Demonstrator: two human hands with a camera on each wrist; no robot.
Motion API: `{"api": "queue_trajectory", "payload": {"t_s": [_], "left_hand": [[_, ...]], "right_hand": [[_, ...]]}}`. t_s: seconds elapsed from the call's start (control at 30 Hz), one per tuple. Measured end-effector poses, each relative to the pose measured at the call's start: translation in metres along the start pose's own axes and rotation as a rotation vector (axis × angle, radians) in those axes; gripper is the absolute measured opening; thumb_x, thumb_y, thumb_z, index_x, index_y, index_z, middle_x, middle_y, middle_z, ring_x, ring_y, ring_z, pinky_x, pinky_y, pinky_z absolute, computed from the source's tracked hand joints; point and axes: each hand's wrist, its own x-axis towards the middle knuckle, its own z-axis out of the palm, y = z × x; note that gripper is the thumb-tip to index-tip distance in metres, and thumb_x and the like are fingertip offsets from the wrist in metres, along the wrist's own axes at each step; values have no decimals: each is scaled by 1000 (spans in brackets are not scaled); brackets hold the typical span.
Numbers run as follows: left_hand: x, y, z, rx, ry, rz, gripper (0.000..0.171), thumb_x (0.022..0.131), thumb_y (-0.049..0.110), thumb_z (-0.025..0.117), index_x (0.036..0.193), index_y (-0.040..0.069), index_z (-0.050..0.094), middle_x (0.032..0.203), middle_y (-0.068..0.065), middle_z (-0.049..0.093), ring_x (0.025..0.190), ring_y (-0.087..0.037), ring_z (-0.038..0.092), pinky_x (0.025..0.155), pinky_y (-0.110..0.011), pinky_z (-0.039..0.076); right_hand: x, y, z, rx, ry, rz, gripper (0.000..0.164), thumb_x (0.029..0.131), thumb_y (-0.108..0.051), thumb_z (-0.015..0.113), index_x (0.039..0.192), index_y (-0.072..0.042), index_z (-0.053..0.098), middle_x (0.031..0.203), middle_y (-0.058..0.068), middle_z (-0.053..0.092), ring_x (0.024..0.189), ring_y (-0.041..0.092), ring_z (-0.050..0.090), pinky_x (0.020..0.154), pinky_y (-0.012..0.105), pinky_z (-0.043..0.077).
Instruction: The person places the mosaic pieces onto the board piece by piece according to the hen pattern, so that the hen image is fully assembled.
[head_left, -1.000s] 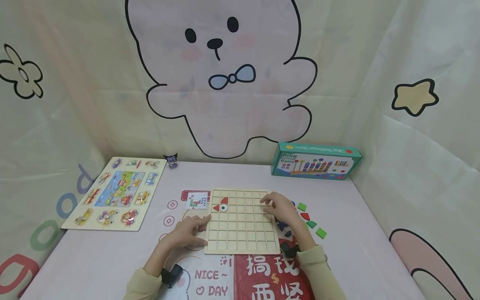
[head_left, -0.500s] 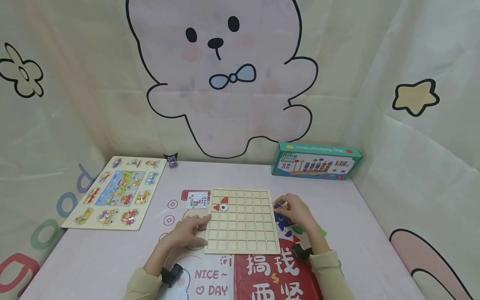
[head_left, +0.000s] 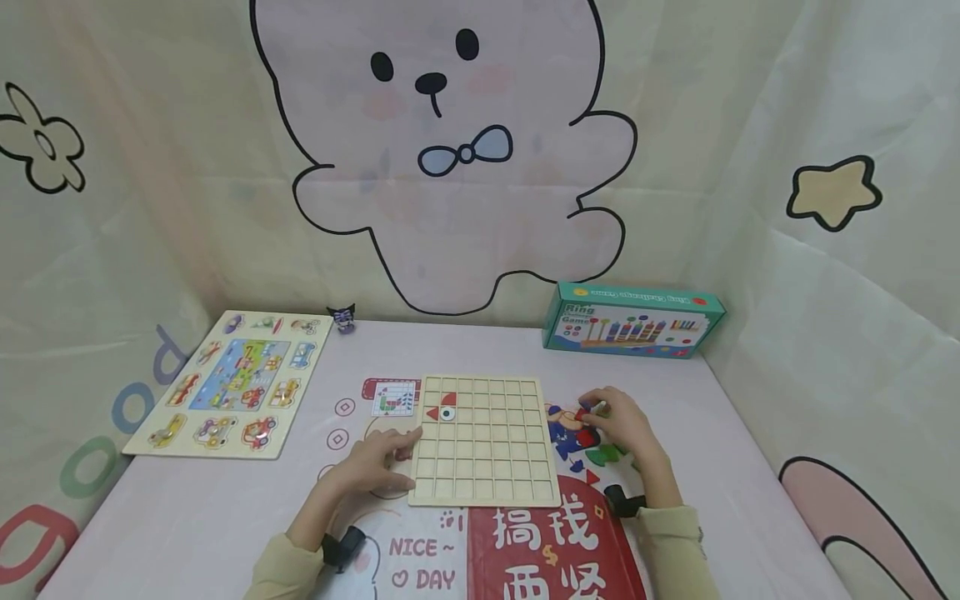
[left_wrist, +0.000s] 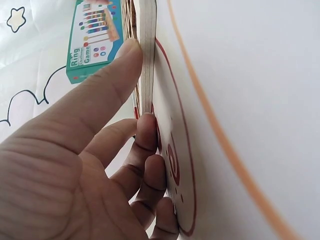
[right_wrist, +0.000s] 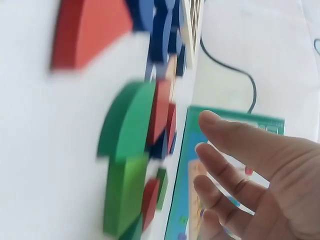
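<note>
The relaxed left hand touched the gridded board; right of it, blocks likely wanted gentle pinches by the loose, empty right hand.

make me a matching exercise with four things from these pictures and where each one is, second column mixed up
Things:
1. left hand
2. right hand
3. teal game box
4. small dark figurine

Places:
A. over the loose pieces
B. back right of the table
C. at the grid board's left edge
D. by the picture puzzle's far right corner

Pairs: 1-C, 2-A, 3-B, 4-D
</note>
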Motion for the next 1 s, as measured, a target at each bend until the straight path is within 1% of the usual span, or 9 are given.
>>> {"api": "queue_trajectory", "payload": {"t_s": [0.1, 0.23, 0.5, 0.57, 0.73, 1.0], "left_hand": [[0, 0, 0, 1, -2, -1, 80, 66, 29, 81, 137, 17, 47, 84, 5, 46, 79, -14, 35, 66, -29, 29], [0, 0, 0, 1, -2, 0, 80, 66, 29, 81, 137, 17, 47, 84, 5, 46, 79, -14, 35, 66, -28, 29], [-1, 2, -2, 7, -2, 18, 79, 66, 28, 81, 137, 16, 47, 84, 4, 47, 78, -14, 35, 66, -27, 29], [-1, 2, -2, 7, -2, 23, 79, 66, 28, 81, 137, 16, 47, 84, 4, 47, 77, -14, 35, 65, -27, 29], [-1, 2, -2, 5, 3, 30, 79, 66, 29, 81, 136, 15, 48, 84, 4, 47, 76, -13, 35, 64, -26, 29], [-1, 2, -3, 20, 1, 18, 79, 66, 28, 81, 137, 17, 47, 84, 4, 46, 76, -13, 34, 65, -27, 28]], "right_hand": [[-2, 6, -5, 11, -10, 43, 30, 84, -18, 67, 112, -10, 64, 108, 14, 59, 96, 30, 53, 79, 46, 45], [-2, 13, -9, 15, -6, 81, 31, 85, -18, 65, 115, -9, 62, 111, 15, 58, 97, 30, 52, 78, 45, 45], [-1, 27, -8, -9, 11, 87, 31, 84, -16, 66, 114, -8, 64, 108, 15, 58, 93, 29, 53, 76, 44, 45], [-1, 29, -8, -17, 13, 90, 30, 84, -15, 65, 113, -7, 64, 107, 15, 58, 91, 28, 54, 75, 44, 46], [-3, 29, -8, -14, 6, 129, 31, 84, -14, 65, 114, -6, 63, 107, 16, 59, 88, 27, 55, 73, 43, 47], [-3, 27, -8, -14, -12, 177, 32, 84, -14, 64, 115, -5, 62, 105, 16, 59, 85, 25, 55, 72, 41, 47]]}}
